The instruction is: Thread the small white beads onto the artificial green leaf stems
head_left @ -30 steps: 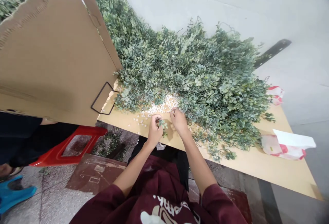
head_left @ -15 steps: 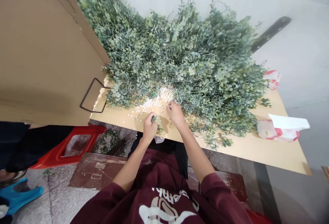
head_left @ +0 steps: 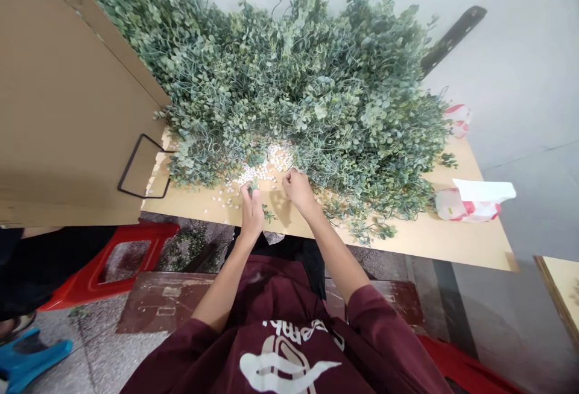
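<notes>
Your left hand (head_left: pixel 252 213) was closed on a small green sprig (head_left: pixel 254 187). Your right hand (head_left: pixel 299 190) held its fingertips together; contents were indiscernible. Both arms reached forward over the table (head_left: pixel 402 240). White pieces (head_left: pixel 277 157) and piled foliage (head_left: pixel 289 86) lay beyond; upright cardboard (head_left: pixel 67 110) blocked the left side.

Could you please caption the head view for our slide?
Left hand holding a leafy sprig, right hand near white pieces and heaped foliage.

A pale grey-white wall (head_left: pixel 534 68) fills the upper right of the frame; below, a light wooden tabletop (head_left: pixel 434 238), a dark-red wooden bench (head_left: pixel 158 303), and, lower left, red plastic stool (head_left: pixel 154 237) on speckled grey tiles (head_left: pixel 106 346)
</notes>
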A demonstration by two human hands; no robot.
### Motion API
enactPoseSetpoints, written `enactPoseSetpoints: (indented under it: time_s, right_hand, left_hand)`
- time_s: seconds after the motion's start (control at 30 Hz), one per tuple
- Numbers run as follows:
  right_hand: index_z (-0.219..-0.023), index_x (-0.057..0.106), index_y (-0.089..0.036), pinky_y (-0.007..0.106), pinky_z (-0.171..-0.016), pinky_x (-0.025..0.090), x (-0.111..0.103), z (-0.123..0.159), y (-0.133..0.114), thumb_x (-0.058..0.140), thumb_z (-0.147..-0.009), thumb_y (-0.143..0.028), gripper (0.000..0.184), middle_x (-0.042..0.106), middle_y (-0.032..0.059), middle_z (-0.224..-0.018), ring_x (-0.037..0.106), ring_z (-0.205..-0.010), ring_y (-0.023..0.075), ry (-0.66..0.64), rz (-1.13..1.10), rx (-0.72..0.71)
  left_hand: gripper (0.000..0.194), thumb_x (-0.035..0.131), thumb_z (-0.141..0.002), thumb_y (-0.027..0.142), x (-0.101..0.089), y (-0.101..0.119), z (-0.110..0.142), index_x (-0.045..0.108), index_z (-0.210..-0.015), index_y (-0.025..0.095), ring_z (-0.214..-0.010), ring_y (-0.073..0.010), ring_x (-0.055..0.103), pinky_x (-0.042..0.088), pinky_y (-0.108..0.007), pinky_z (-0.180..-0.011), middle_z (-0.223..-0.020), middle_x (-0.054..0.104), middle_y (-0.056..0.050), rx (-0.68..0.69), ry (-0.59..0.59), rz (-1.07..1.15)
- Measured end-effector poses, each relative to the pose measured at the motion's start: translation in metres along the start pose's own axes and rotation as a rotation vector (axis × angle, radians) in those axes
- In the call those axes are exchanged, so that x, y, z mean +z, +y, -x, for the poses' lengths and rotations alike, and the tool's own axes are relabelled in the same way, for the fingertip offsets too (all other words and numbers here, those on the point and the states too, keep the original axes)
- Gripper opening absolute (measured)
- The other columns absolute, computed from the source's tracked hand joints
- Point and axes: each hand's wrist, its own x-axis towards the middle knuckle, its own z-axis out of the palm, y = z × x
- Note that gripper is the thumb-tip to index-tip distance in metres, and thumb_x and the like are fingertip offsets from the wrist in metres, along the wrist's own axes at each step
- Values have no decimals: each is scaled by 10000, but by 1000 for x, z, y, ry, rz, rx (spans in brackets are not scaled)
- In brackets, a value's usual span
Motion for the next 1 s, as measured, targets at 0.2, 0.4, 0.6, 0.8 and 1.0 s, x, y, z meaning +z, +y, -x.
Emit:
enactPoseSetpoints:
  time_s: [0.2,0.4,0.6,0.8,1.0]
  right_hand:
    - [-889,578,-134,241,-637,397,-7,6,-2,472,-814,-106,134,632,63,-724,576,-634,154,-1,1,-16]
    - [-926,578,-185,260,-660,485,-12,31,3,526,-826,-250,130,665,9,-712,638,-628,148,-94,-536,-67]
    - [-928,613,-196,343,-746,567,-2,52,22,648,-790,-436,279,717,44,-828,700,-714,179,-124,-1055,42]
    - [-1042,620,-206,353,-746,583,5,57,37,657,-808,-438,332,727,52,-885,707,-692,169,-35,-1182,112]
    - [-896,650,-196,319,-692,584,6,58,34,675,-812,-396,218,719,26,-754,681,-626,158,-24,-1120,78]
  left_hand:
    - [394,412,-963,477,-4,9,-10,478,-1245,210,-927,-161,556,429,-268,-833,-1065,573,-70,37,-34,-16]
    - [250,543,-900,434,-10,11,-16,525,-878,185,-584,-102,445,385,-204,-566,-673,467,28,6,-164,72]
    - [212,505,-915,373,1,8,-13,583,-916,176,-601,-110,504,413,-206,-572,-696,542,12,35,-333,87]
    - [411,363,-960,269,-2,12,-17,526,-1333,216,-711,-145,587,479,-245,-688,-829,625,-22,47,-508,84]
    - [318,357,-954,252,-4,12,-20,631,-1091,167,-851,-167,577,462,-279,-801,-978,636,-64,135,-510,60]
